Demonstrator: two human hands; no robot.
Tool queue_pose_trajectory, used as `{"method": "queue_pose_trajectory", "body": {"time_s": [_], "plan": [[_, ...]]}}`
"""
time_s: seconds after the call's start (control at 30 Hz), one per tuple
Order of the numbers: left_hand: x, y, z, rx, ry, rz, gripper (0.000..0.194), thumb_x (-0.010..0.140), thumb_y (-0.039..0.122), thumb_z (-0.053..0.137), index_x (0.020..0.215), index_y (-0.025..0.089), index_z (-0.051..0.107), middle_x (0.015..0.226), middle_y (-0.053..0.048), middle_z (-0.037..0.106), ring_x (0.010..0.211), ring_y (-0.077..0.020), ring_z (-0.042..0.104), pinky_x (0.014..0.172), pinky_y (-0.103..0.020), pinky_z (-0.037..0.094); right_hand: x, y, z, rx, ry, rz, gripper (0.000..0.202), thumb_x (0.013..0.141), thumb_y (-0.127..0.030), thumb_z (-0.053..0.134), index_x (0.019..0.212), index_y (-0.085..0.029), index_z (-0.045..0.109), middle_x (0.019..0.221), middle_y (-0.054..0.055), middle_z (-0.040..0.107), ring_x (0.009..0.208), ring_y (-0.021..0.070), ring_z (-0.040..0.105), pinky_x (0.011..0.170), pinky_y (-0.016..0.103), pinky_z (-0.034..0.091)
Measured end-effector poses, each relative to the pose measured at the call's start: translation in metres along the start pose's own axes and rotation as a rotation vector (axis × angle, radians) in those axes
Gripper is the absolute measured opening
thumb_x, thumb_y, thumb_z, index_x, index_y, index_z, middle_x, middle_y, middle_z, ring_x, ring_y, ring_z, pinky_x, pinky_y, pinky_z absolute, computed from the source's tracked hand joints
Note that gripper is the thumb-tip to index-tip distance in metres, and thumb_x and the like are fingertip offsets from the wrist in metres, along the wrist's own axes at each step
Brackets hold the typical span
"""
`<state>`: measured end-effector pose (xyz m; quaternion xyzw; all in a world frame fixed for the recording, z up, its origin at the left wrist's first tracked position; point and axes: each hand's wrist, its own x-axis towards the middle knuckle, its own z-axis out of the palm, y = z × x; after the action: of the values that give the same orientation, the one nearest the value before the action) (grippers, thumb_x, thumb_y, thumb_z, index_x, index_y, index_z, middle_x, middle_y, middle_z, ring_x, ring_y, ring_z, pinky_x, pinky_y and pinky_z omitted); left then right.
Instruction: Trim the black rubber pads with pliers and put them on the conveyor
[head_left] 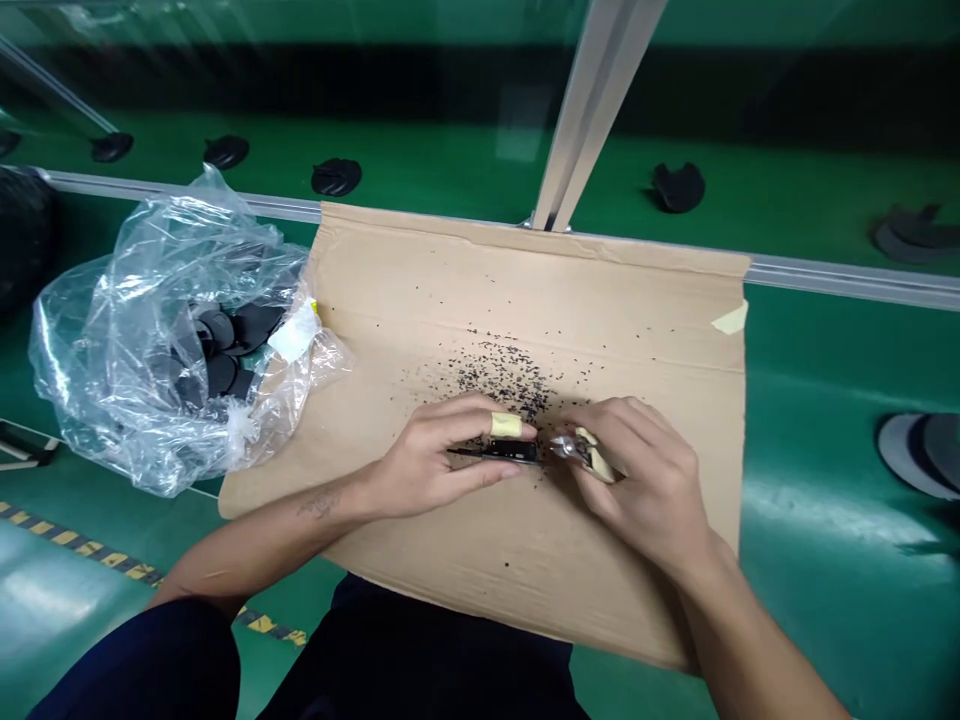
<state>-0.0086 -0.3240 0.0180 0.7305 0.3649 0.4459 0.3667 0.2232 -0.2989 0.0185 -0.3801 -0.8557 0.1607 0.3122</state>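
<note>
The green counter (825, 520) fills the view, wide and bare to the right of the work. A metal rail (847, 275) crosses it behind, and beyond that rail black discs (336, 177) sit spaced along a green belt. A slanted metal post (592, 95) rises from the rail just behind the middle.

A cardboard sheet (420, 290) lies on the counter with its far edge against the rail and its near edge hanging over toward the person's lap. A scrap of tape (731, 319) marks its right edge. The sheet's near half is open on both sides of the hands.

A crumpled clear bag (135, 330) sits at the left, overlapping the sheet's left edge; dark discs show inside it. It bounds the room on that side.

Black shavings (502, 375) are scattered over the middle of the sheet, just behind the hands.

The left hand (427, 460) pinches a thin black part (504, 453) between thumb and forefinger, the forefinger wearing a yellow cot. The part is held low over the sheet's centre, its long axis left to right, its right end pointing at the other hand. The right hand (645, 480) has its fingers closed round a small metal tool (566, 447), whose tip meets the part's right end.
</note>
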Motion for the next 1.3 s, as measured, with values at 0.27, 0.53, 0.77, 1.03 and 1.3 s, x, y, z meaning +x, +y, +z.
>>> {"method": "queue_pose_trajectory", "body": {"time_s": [0.27,0.53,0.77,1.03,1.3], "plan": [[-0.0027,-0.0018,0.0024,0.014,-0.022,0.009,0.026,0.089,0.021,0.073,0.114,0.017,0.071,0.098,-0.008,0.071,0.088,-0.0142,0.067,0.077,-0.026,0.059,-0.0053,0.0000,0.0036,-0.101,-0.054,-0.035,0.019,0.089,-0.009,0.057,0.102,-0.018,0.066,0.089,0.008,0.074,0.074,0.0196,0.062,0.066,0.033,0.046],[-0.0031,-0.0018,0.0022,0.009,-0.029,0.035,0.027,0.090,0.020,0.072,0.116,0.017,0.071,0.098,-0.007,0.071,0.088,-0.0134,0.067,0.076,-0.025,0.058,-0.0051,-0.0017,0.0025,-0.179,-0.040,-0.079,0.016,0.090,-0.010,0.056,0.100,-0.015,0.067,0.081,0.008,0.073,0.068,0.0188,0.062,0.062,0.032,0.048],[-0.0050,-0.0009,0.0048,0.005,-0.041,0.052,0.026,0.090,0.018,0.071,0.115,0.016,0.070,0.097,-0.008,0.071,0.088,-0.0143,0.068,0.077,-0.026,0.058,-0.0062,-0.0039,0.0009,-0.160,-0.070,-0.073,0.013,0.092,-0.014,0.058,0.088,-0.018,0.069,0.081,0.006,0.076,0.069,0.0173,0.068,0.061,0.030,0.050],[-0.0023,0.0033,0.0009,0.014,-0.090,-0.004,0.029,0.090,0.020,0.067,0.119,0.018,0.068,0.093,-0.006,0.069,0.081,-0.0146,0.063,0.071,-0.026,0.055,-0.0060,0.0011,0.0018,-0.262,0.003,-0.031,0.014,0.089,-0.013,0.057,0.095,-0.018,0.069,0.072,0.004,0.070,0.065,0.0176,0.063,0.059,0.031,0.043],[-0.0032,-0.0007,0.0046,0.089,-0.079,0.012,0.039,0.092,0.016,0.063,0.131,0.018,0.062,0.102,-0.008,0.065,0.090,-0.0154,0.062,0.077,-0.028,0.056,-0.0042,0.0042,0.0030,-0.361,-0.031,-0.046,0.012,0.089,-0.017,0.058,0.096,-0.016,0.068,0.072,0.006,0.067,0.071,0.0207,0.060,0.063,0.033,0.040]]}}
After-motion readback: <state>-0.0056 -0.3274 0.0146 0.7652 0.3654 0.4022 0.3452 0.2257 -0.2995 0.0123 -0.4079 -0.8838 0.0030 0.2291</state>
